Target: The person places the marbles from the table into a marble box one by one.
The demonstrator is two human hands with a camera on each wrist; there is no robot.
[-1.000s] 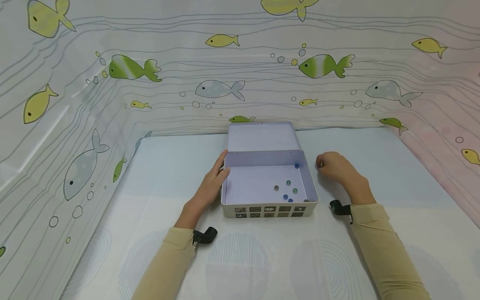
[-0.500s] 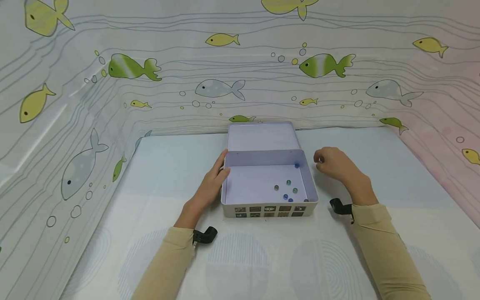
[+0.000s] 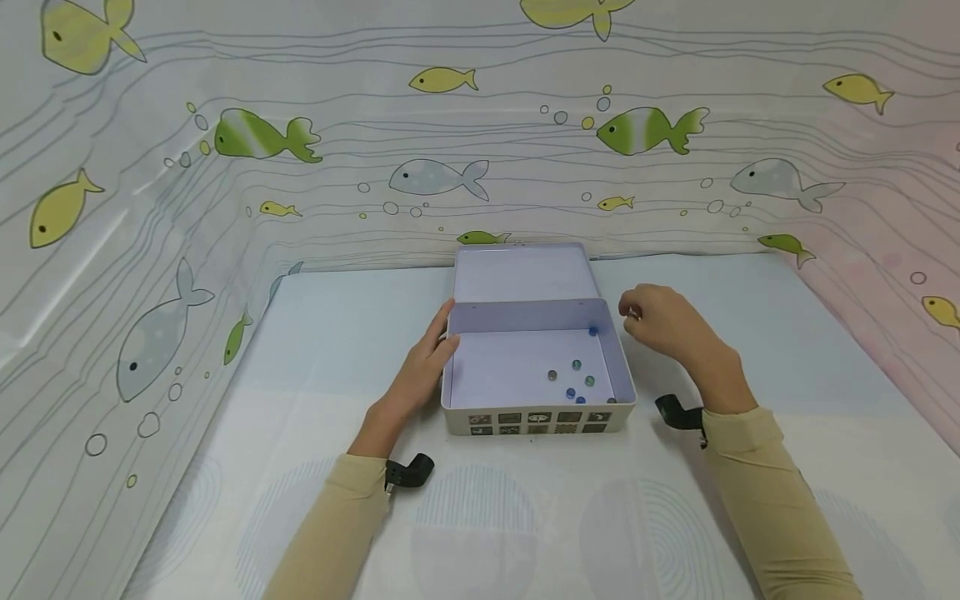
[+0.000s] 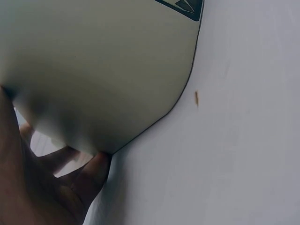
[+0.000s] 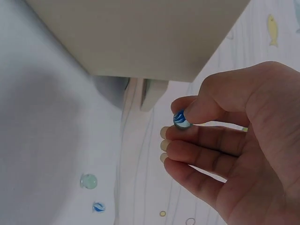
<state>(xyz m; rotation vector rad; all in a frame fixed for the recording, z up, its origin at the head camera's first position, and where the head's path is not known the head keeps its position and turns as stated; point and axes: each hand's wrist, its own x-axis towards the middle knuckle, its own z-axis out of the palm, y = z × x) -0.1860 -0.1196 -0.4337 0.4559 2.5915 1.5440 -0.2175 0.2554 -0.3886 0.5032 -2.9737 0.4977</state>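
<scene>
An open tin box (image 3: 487,421) stands mid-table, its pale lilac lid (image 3: 525,273) tipped back. Along its left wall rests my left hand (image 3: 412,375), thumb at the rim; in the left wrist view its fingertips (image 4: 98,164) touch the outer wall. My right hand (image 3: 667,321), raised beside the box's right wall, pinches a glass marble (image 5: 182,120) with blue and white swirls between thumb and forefinger. Several marbles lie inside the box, among them a blue marble (image 3: 593,331) at the back right, a green marble (image 3: 576,365) and a greyish marble (image 3: 552,375).
In the right wrist view, a pale green marble (image 5: 88,181) and a blue-and-white marble (image 5: 98,207) lie on the table outside the box. A fish-printed sheet (image 3: 517,133) rises behind and at both sides. The pale tabletop (image 3: 480,517) extends in front.
My right hand has risen from the table and shifted slightly left, towards the box's right wall. The left hand and the box have stayed in place.
</scene>
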